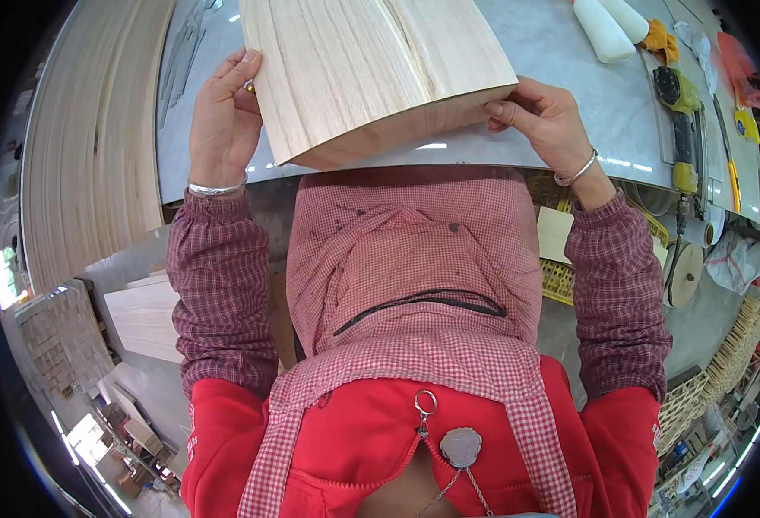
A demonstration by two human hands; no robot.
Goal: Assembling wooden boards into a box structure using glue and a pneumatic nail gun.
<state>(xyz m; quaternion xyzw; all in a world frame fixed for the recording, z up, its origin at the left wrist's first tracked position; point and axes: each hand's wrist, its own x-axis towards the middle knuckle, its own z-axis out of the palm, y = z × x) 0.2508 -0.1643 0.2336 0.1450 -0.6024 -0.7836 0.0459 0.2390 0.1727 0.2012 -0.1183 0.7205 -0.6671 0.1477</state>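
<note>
A pale wooden panel (371, 65) with streaked grain lies in front of me, its near edge slanting up to the right. Below that edge shows a darker brownish face; whether it is a side, the underside or a reflection, I cannot tell. My left hand (227, 108) grips the panel's left edge, thumb against the rim and other fingers partly hidden. At the near right corner, my right hand (540, 112) pinches the panel between thumb and fingers, some of them tucked underneath.
The panel is over a glossy grey table (587, 104). Stacked long boards (95, 138) flank it on the left, beside thin strips (186, 52). On the right are white rolls (604, 30), an orange cloth (660, 41) and a green-black power drill (678, 99). Yellow crates (557, 283) stand below.
</note>
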